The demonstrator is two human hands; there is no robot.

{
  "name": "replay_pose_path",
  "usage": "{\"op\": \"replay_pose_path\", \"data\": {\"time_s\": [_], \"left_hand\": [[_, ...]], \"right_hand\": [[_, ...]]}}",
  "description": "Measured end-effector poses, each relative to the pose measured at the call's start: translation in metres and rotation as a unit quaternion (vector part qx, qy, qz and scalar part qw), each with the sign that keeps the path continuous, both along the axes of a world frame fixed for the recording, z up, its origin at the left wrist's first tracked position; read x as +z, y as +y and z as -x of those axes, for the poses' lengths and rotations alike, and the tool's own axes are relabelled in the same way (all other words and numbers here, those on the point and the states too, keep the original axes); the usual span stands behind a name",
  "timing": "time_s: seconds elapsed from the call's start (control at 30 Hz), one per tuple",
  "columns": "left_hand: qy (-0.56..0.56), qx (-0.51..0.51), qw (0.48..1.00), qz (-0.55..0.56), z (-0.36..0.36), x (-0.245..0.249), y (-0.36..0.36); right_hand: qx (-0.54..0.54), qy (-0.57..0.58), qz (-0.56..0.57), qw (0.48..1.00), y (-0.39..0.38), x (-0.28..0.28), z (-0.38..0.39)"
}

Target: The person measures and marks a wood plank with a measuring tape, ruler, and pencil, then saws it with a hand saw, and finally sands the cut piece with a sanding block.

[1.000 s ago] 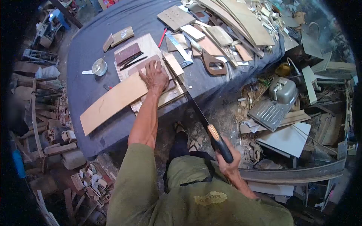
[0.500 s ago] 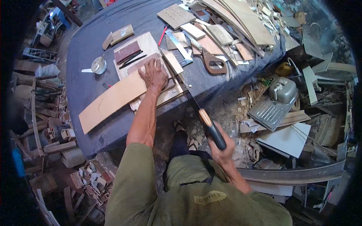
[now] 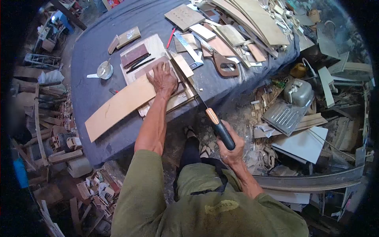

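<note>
The saw (image 3: pixel 218 124) has moved forward toward the table (image 3: pixel 92 51) since the earlier frames, its handle drawing nearer the table edge, while the left hand (image 3: pixel 163 79) stays in place. The saw slants from the right hand (image 3: pixel 232 148) up to the stacked boards (image 3: pixel 154 47), its dark blade reaching their right side. The right hand is closed firmly around the black part of the handle. The left hand presses down on the stack, fingers slightly spread, gripping nothing; beside it, the long thin panel (image 3: pixel 118 106) extends to the left over the table.

On the boards lie a dark brown block (image 3: pixel 134 55) and, alongside, dark pencils (image 3: pixel 141 65). A cup (image 3: pixel 105 70) sits left of the stack. Beyond its right side are a red pencil (image 3: pixel 171 37), a try square (image 3: pixel 188 49) and a second saw's wooden handle (image 3: pixel 226 66), near a heap of wood offcuts (image 3: pixel 233 35). Off the table to the right lies a metal sink (image 3: pixel 296 94).
</note>
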State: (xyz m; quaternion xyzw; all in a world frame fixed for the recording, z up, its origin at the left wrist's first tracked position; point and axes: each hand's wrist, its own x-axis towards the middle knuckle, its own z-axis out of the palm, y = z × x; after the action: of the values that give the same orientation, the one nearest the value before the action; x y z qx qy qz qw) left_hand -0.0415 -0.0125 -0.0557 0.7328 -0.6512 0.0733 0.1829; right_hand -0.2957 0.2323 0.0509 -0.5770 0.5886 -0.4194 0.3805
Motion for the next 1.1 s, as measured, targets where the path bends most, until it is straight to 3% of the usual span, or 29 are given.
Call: {"op": "replay_pose_path", "data": {"time_s": [0.1, 0.3, 0.57, 0.63, 0.67, 0.87, 1.1], "left_hand": [[0.013, -0.001, 1.0, 0.008, 0.002, -0.005, 0.005], [0.018, -0.01, 1.0, 0.013, 0.004, 0.005, 0.006], [0.004, -0.008, 1.0, 0.013, -0.003, -0.003, -0.002], [0.011, -0.008, 1.0, 0.002, -0.001, 0.0, 0.003], [0.016, -0.011, 1.0, 0.003, 0.002, -0.002, 0.005], [0.022, -0.008, 1.0, 0.02, -0.001, -0.004, 0.001], [0.012, -0.011, 0.999, 0.035, -0.004, -0.002, -0.002]], "right_hand": [[-0.014, 0.003, 0.08, 0.997, 0.021, -0.024, 0.007], [-0.039, 0.047, -0.012, 0.998, 0.086, -0.008, 0.038], [-0.017, -0.013, 0.022, 1.0, -0.013, -0.012, -0.011], [-0.007, -0.026, 0.024, 0.999, -0.012, -0.018, -0.009], [-0.002, -0.022, -0.031, 0.999, -0.006, -0.013, -0.005], [-0.017, 0.036, 0.05, 0.998, 0.065, -0.001, 0.028], [-0.017, 0.007, 0.036, 0.999, -0.009, -0.02, -0.011]]}}
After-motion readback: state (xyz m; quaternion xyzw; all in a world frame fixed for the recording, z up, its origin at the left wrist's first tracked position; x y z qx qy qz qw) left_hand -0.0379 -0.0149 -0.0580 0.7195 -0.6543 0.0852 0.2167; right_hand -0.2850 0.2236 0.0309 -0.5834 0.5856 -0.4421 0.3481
